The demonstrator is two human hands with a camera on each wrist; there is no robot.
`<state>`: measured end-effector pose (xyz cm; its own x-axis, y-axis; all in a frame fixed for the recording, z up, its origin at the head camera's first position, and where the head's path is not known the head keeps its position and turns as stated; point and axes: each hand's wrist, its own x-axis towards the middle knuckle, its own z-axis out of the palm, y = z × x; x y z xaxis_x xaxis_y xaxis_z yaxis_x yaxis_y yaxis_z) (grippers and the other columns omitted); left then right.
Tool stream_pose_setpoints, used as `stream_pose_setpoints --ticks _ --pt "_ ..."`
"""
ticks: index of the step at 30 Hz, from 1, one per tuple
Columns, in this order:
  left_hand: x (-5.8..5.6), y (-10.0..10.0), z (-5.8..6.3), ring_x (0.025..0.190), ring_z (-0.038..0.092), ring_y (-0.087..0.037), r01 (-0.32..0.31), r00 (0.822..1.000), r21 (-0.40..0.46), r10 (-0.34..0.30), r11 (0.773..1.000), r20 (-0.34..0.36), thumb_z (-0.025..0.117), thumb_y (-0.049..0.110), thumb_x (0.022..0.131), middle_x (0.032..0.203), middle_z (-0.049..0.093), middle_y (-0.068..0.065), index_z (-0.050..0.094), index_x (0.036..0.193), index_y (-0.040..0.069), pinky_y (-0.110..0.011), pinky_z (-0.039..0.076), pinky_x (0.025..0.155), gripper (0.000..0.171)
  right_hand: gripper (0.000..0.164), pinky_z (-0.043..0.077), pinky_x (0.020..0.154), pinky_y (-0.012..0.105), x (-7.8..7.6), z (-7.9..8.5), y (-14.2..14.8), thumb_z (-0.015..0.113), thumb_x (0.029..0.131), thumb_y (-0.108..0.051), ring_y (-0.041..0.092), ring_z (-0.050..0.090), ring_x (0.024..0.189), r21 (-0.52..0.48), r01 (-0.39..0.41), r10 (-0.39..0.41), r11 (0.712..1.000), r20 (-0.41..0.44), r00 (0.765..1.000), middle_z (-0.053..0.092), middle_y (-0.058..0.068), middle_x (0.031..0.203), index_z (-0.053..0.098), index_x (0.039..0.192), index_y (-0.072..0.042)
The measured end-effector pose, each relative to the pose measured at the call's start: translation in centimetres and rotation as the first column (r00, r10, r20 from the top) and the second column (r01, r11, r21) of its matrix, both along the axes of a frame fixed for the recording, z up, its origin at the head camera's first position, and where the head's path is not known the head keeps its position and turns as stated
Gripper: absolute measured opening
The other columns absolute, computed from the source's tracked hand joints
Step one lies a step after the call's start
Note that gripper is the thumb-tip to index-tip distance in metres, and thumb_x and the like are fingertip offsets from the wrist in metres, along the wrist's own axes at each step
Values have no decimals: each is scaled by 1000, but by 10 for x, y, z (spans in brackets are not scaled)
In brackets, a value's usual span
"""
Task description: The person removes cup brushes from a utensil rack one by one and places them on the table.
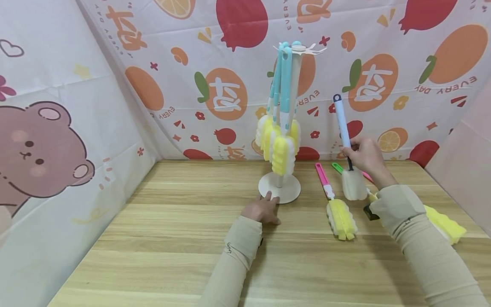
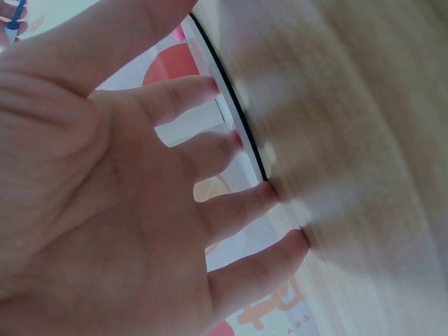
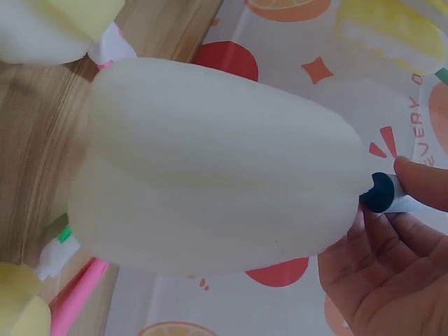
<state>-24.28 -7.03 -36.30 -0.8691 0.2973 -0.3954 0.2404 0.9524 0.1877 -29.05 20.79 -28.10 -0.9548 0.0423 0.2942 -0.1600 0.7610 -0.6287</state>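
My right hand [image 1: 366, 157] grips the light blue handle [image 1: 342, 121] of a bottle brush upright, its white sponge head [image 1: 354, 184] pointing down. In the right wrist view that sponge [image 3: 217, 168] fills the middle, with thumb and fingers around the handle at its right. My left hand [image 1: 261, 209] has its fingers spread, fingertips at the front edge of the white round base [image 1: 290, 194] of a stand. From the stand's top hang several sponge brushes with turquoise handles [image 1: 285, 85] and yellow-and-white heads [image 1: 283, 155]. The left wrist view shows the left palm [image 2: 119, 203] and extended fingers.
Right of the stand, a pink-handled sponge brush [image 1: 341, 219] lies on the wooden table [image 1: 172, 238]. More brushes lie farther right, partly behind the right arm, including a green handle [image 1: 337, 167] and a yellow sponge head [image 1: 445, 224]. A fruit-print cloth [image 1: 161, 140] hangs behind.
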Motion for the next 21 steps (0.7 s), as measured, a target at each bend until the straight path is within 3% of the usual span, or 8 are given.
stream_pose_setpoints --ticks 6,12,21 --pt "0 0 -1 131 11 -32 -9 1000 7 9 1000 8 62 43 82 150 13 -3 27 142 23 -54 33 98 72 27 47 61 39 -1 -3 3 59 87 -19 32 49 75 9 -15 15 1000 29 999 59 23 88 60 99 5" --pt "0 0 -1 131 11 -31 -8 1000 3 8 1000 4 62 43 82 150 13 -3 28 142 24 -54 33 98 72 32 49 59 33 -4 -6 6 61 86 -24 29 50 74 -13 -31 32 999 109 993 58 22 90 61 103 3" --pt "-1 0 -1 131 12 -30 -10 1000 -11 10 1000 2 62 44 82 150 14 -2 27 142 24 -52 32 98 72 38 54 61 37 -4 -10 8 60 87 -23 30 48 80 -8 -53 53 999 192 980 45 22 101 57 110 7"
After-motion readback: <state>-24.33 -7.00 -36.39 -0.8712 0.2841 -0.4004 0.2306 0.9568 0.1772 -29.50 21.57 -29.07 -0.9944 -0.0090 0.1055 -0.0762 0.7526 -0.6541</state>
